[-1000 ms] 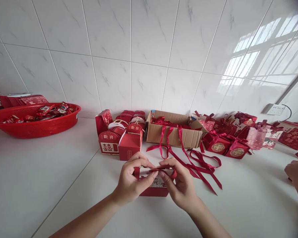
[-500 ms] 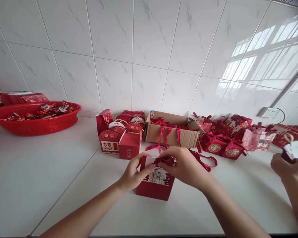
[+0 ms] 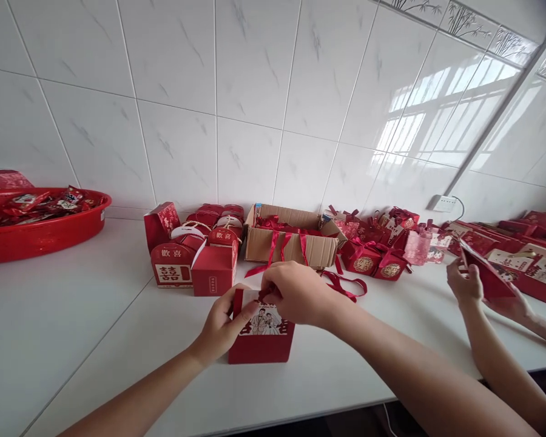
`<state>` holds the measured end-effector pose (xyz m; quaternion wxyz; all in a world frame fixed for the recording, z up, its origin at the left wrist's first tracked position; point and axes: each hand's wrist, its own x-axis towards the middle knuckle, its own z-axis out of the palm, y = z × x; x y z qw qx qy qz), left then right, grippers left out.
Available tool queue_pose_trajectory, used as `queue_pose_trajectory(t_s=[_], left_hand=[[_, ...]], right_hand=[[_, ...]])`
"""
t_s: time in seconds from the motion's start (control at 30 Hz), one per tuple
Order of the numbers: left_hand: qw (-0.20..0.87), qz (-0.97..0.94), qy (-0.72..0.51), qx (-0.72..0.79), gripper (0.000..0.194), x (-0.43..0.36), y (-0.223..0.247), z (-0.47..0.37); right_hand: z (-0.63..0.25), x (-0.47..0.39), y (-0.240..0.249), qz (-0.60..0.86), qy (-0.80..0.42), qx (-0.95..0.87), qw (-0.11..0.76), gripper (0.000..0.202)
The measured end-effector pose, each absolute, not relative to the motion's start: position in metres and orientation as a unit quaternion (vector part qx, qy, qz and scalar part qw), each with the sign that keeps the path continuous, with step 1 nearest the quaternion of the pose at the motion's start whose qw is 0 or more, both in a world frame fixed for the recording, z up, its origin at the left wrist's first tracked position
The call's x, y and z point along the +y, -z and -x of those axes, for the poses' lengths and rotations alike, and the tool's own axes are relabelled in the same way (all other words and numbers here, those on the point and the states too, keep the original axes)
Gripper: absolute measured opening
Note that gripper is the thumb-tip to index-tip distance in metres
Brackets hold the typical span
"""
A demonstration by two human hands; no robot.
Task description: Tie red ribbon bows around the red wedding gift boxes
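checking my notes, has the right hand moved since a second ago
Yes: the right hand has moved up in view toward the carton, now overlapping its lower edge.

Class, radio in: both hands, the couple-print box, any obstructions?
Left hand gripping couple-print box; right hand curled at its top, fingertips partly hidden. Box upright on table. Nothing visibly blocking; cardboard carton behind.

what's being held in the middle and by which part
The red box with the printed couple: left grip at its upper left corner; right grip at its top, exact hold hidden.
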<state>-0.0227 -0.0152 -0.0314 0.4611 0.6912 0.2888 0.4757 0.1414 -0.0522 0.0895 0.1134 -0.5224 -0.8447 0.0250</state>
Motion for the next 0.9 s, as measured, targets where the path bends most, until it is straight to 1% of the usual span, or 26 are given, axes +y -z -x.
queue_pose_trajectory(t_s=[0.13, 0.27, 0.37, 0.43, 0.5, 0.53, 0.63, 0.73, 0.83, 0.9], left_hand=[[0.494, -0.684, -0.467, 0.265, 0.027, -0.021, 0.035, 0.021], [0.469, -0.694, -0.484, 0.252, 0.04, -0.022, 0.043, 0.021], [0.44, -0.675, -0.51, 0.302, 0.044, -0.02, 0.049, 0.019], [0.439, -0.672, -0.5, 0.325, 0.045, -0.018, 0.051, 0.018], [0.447, -0.68, -0.471, 0.341, 0.045, -0.018, 0.05, 0.017], [0.449, -0.683, -0.458, 0.349, 0.045, -0.018, 0.049, 0.017], [0.449, -0.68, -0.443, 0.374, 0.047, -0.019, 0.048, 0.018], [0.446, -0.679, -0.445, 0.377, 0.046, -0.019, 0.05, 0.018], [0.441, -0.696, -0.451, 0.343, 0.043, -0.019, 0.053, 0.019], [0.411, -0.725, -0.471, 0.289, 0.041, -0.018, 0.05, 0.022]], right_hand=[[-0.144, -0.058, -0.084, 0.511, -0.002, -0.852, 0.114, 0.012], [-0.155, -0.058, -0.084, 0.522, 0.006, -0.844, 0.121, 0.015], [-0.184, -0.056, -0.088, 0.535, -0.023, -0.826, 0.177, 0.016], [-0.217, -0.056, -0.094, 0.551, -0.052, -0.801, 0.226, 0.016], [-0.258, -0.057, -0.102, 0.606, -0.029, -0.751, 0.26, 0.012], [-0.279, -0.058, -0.106, 0.642, 0.003, -0.72, 0.265, 0.011], [-0.338, -0.062, -0.113, 0.718, 0.074, -0.655, 0.222, 0.011], [-0.38, -0.064, -0.11, 0.778, 0.107, -0.592, 0.184, 0.012], [-0.409, -0.062, -0.095, 0.808, 0.117, -0.545, 0.189, 0.022], [-0.427, -0.058, -0.082, 0.813, 0.115, -0.536, 0.198, 0.021]])
